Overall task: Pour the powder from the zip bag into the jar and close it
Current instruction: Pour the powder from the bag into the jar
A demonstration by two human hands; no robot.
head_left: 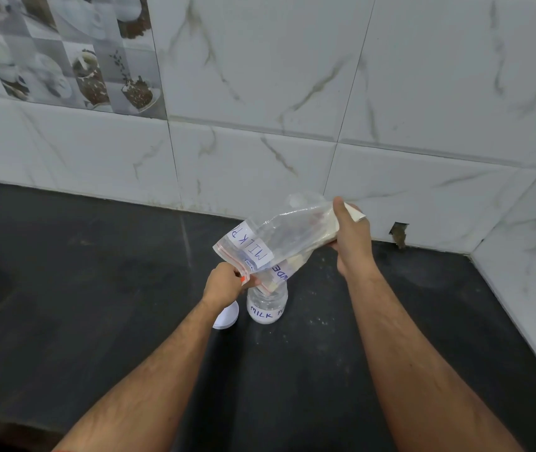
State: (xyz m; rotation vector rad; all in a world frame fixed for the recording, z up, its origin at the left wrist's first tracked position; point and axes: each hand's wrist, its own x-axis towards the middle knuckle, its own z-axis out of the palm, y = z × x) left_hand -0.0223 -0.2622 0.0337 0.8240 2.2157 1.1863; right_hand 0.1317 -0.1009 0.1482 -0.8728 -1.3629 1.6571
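A clear zip bag (279, 239) with a white "MILK POWDER" label is tilted mouth-down over a small clear jar (266, 306) that stands on the black counter and bears a "MILK P..." label. My left hand (226, 283) pinches the bag's mouth at the zip, just above the jar's opening. My right hand (351, 238) grips the raised bottom end of the bag. Pale powder shows in the lower part of the bag and white powder in the jar's bottom. The jar's white lid (227, 316) lies on the counter to the left of the jar, partly hidden by my left wrist.
The black stone counter (97, 272) runs to a white marble-tile wall (260, 125) behind and on the right. A small hole (398, 233) sits in the wall's base at right. Specks of powder dust the counter right of the jar.
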